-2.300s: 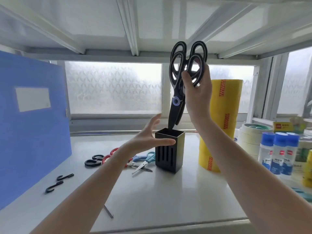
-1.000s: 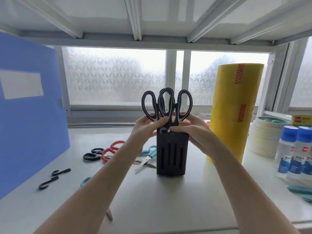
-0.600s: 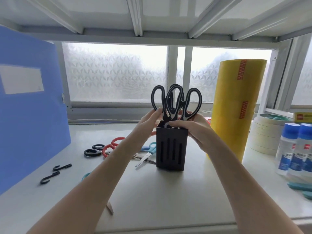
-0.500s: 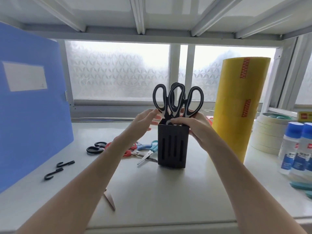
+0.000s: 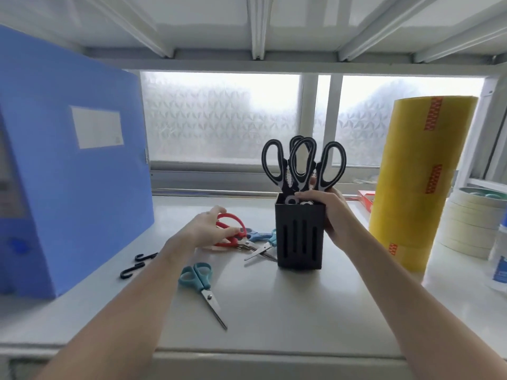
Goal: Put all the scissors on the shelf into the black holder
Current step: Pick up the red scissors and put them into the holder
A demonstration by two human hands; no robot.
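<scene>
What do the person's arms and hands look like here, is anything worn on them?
Both forearms are bare as far as the frame shows: no sleeves come into view. The left hand and right hand wear no gloves. No watch, bracelet or ring is visible on either.

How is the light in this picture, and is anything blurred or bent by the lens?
Head view: strong backlight from the frosted window, which is washed out to white near its top; the black scissors in the holder read almost as silhouettes. The left hand on the red scissors is slightly soft. The wide lens bows the shelf edge and the beams above.
</scene>
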